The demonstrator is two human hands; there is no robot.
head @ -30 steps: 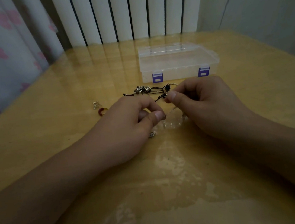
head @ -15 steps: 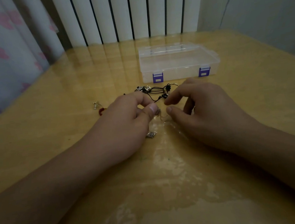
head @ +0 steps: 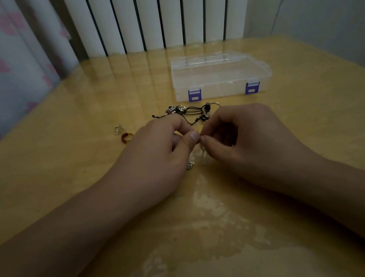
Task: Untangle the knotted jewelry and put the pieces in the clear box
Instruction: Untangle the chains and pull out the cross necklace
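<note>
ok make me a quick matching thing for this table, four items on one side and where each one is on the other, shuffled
Things:
1. clear box
2. red ring
3. black cord tangle
4. small silver charm

Places:
A. on the table to the left of the left hand
B. just beyond the two hands, in front of the box
C. far side of the table, purple latches facing the person
D. on the table below the left thumb, between the two hands

Pairs: 1-C, 2-A, 3-B, 4-D

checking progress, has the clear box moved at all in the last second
No. The clear box sits in the same spot on the table, closed, beyond the knotted jewelry, with its back edge equally near the radiator.
</note>
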